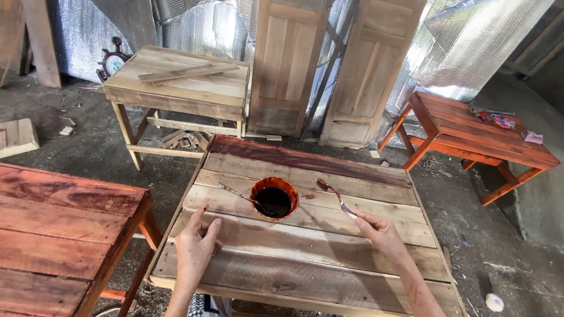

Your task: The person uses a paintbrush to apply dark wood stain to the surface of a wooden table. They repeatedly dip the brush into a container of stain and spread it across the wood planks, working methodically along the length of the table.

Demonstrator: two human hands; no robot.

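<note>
A bare wooden table point(305, 258) of rough planks stands in front of me; its far plank point(305, 157) is stained dark red-brown. On the middle sits a small round bowl point(274, 198) of dark stain with a thin tool point(235, 192) leaning in it from the left. My right hand point(379, 230) pinches the handle of a small brush point(330, 191), whose stained tip rests on a plank right of the bowl. My left hand point(197, 248) rests on the table's left side, fingers spread, holding nothing.
A red-stained table point(59, 235) stands close at my left, another stained table point(476, 138) at the right back. An unstained table point(182, 88) with loose slats stands behind, and two wooden door panels point(329, 64) lean on a foil-covered wall. Wood scraps litter the floor.
</note>
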